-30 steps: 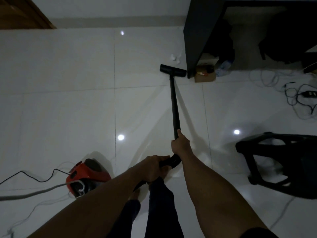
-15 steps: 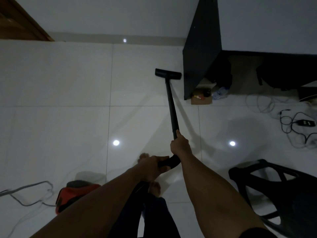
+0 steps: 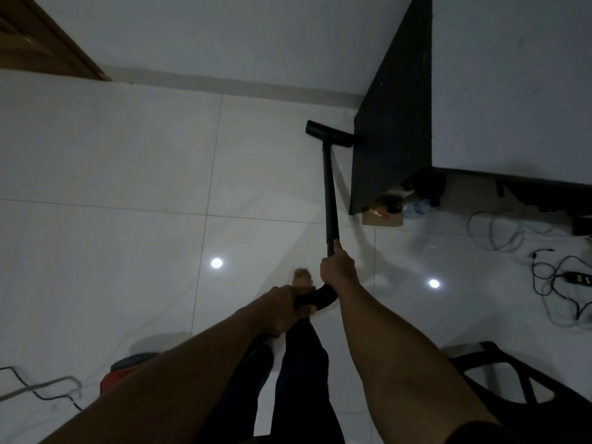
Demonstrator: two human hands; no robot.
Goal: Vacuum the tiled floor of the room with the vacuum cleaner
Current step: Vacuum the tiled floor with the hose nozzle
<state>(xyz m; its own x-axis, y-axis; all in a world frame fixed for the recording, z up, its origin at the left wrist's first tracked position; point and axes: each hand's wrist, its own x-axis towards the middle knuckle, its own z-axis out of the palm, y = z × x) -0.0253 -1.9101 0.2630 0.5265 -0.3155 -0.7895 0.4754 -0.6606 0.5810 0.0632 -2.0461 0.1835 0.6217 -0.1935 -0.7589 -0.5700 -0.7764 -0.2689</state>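
Floor nozzle [image 3: 329,133] has slid forward along the black desk panel [image 3: 390,129]; right hand [image 3: 337,268] wrapped round the wand [image 3: 330,193], left hand [image 3: 282,307] clamped on the curved handle [image 3: 315,298].

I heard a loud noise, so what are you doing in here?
A person is vacuuming the tiled floor. The right hand holds the black wand, and the left hand holds the curved handle behind it. The nozzle sits flat on the tiles, right beside the dark desk panel. The red vacuum body sits behind on the left, partly hidden by the arm.
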